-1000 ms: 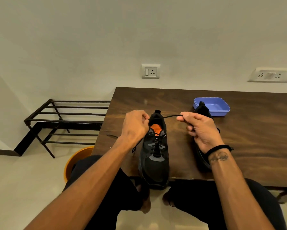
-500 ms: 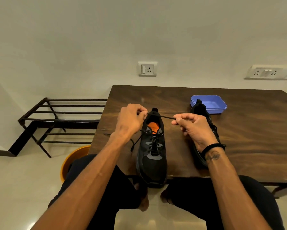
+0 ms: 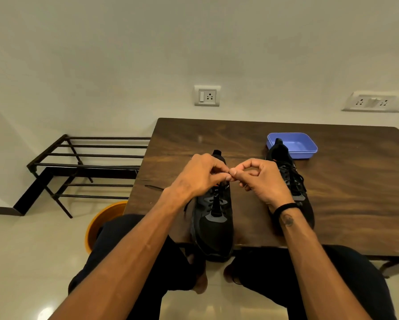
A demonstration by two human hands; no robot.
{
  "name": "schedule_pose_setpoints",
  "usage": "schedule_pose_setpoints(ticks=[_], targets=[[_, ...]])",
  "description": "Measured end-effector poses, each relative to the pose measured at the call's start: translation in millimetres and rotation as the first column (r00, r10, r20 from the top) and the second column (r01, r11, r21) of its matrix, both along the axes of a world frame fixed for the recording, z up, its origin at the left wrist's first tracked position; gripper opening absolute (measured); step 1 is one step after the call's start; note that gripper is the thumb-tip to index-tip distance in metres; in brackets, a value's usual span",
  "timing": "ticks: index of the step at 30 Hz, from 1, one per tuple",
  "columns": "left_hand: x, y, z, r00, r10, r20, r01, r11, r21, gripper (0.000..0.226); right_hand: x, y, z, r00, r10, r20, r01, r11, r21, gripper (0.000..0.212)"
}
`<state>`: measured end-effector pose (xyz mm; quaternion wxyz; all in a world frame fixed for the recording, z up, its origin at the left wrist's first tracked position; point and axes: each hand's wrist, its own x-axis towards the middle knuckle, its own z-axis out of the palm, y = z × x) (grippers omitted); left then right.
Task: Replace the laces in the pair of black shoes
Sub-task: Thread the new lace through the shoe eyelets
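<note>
Two hands, left hand (image 3: 199, 175) and right hand (image 3: 262, 181), fingertips pinched together on the black lace above the near shoe (image 3: 213, 218) on the worktop (image 3: 355, 192).

- One head-worn wide-angle view, looking forward and down from above the seated person's lap
- It faces the wall across the wooden table (image 3: 251, 139), close over the near edge
- Straight lines bow toward the frame's borders

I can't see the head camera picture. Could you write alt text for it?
Two hands, the left hand and right hand, meet fingertip to fingertip above a black shoe on a wooden table, apparently pinching its lace, which is hidden. A second shoe stands to the right, before a blue tray.
</note>
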<state>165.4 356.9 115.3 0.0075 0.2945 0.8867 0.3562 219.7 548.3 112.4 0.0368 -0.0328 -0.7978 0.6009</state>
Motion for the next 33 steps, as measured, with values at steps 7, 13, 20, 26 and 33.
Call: schedule_pose_setpoints(ticks=[7, 13, 20, 26, 33], targets=[[0, 0, 0, 0.995, 0.097, 0.003, -0.097, 0.994, 0.052, 0.009, -2, -2, -4, 0.999, 0.04, 0.023, -0.04, 0.999, 0.011, 0.01], [-1, 3, -3, 0.99, 0.137, 0.044, -0.14, 0.985, 0.096, 0.009, -5, -8, -8, 1.0, 0.004, 0.003, -0.005, 0.999, 0.045, 0.01], [-19, 0, -15, 0.978, 0.178, -0.106, -0.192, 0.972, -0.137, 0.008, -6, -6, -16, 0.998, -0.028, 0.061, 0.014, 0.975, 0.222, 0.024], [-27, 4, -24, 0.973, 0.217, -0.082, -0.232, 0.924, -0.303, 0.009, -9, -13, -38, 0.987, -0.114, 0.117, 0.065, 0.93, 0.362, 0.016], [-32, 3, -22, 0.967, 0.231, 0.109, -0.189, 0.933, -0.305, 0.01, -14, -20, -49, 0.979, -0.149, 0.139, 0.097, 0.94, 0.326, 0.01]])
